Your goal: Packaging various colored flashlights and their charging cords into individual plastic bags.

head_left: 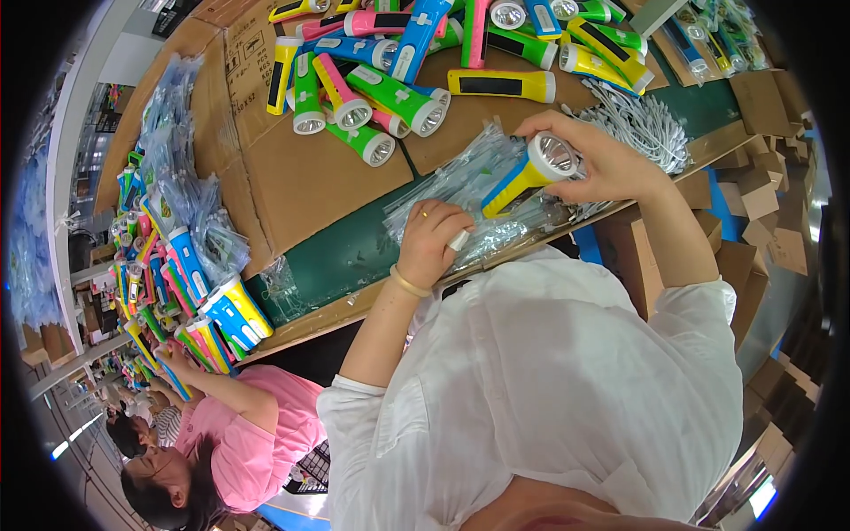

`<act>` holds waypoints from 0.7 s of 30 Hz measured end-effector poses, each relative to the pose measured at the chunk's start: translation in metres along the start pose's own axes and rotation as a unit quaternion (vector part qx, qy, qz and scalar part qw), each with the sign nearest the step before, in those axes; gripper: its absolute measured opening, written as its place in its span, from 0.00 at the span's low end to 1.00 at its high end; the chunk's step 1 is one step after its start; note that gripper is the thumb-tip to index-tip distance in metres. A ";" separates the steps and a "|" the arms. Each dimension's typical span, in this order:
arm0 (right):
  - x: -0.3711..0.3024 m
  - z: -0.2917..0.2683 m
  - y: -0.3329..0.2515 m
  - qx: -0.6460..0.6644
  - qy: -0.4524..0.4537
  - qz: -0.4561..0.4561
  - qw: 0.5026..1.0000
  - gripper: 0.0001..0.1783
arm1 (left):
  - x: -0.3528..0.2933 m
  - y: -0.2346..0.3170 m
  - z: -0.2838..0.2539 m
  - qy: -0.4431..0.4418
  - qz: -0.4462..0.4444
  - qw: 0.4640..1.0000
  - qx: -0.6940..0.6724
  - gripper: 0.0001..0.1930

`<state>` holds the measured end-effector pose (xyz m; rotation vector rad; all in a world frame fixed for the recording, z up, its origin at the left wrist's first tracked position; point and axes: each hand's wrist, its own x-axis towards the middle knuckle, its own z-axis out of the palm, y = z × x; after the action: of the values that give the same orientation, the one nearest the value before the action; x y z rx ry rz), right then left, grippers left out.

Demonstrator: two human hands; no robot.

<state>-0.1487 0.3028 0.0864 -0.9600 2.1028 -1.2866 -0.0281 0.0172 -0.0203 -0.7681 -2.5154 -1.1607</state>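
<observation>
While my left grip (431, 235), at the near-left edge of the clear bags (467, 170), is curled around a small white piece (458, 240), my right grip (595, 162) is clamped on the white head of the yellow-and-blue flashlight (521, 183) over the bags' right side. Its long axis slants, tail toward the bags' near-left edge and my left grip, lens tilted up and rightward.
</observation>
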 end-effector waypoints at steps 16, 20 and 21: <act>0.033 0.041 -0.002 -0.271 -0.190 0.051 0.942 0.19 | -0.013 0.005 -0.013 0.066 -0.045 0.989 -0.123 0.08; 0.023 0.066 0.009 -0.388 -0.126 -0.063 0.911 0.10 | -0.004 0.007 -0.015 0.003 -0.016 0.991 -0.136 0.08; 0.024 0.071 0.005 -0.446 -0.157 -0.047 0.880 0.13 | -0.003 0.007 -0.014 -0.014 -0.025 0.990 -0.136 0.08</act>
<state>-0.1153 0.2468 0.0496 -1.5142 2.3830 -0.0787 -0.0214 0.0099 -0.0081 -0.7930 -2.4399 -1.5426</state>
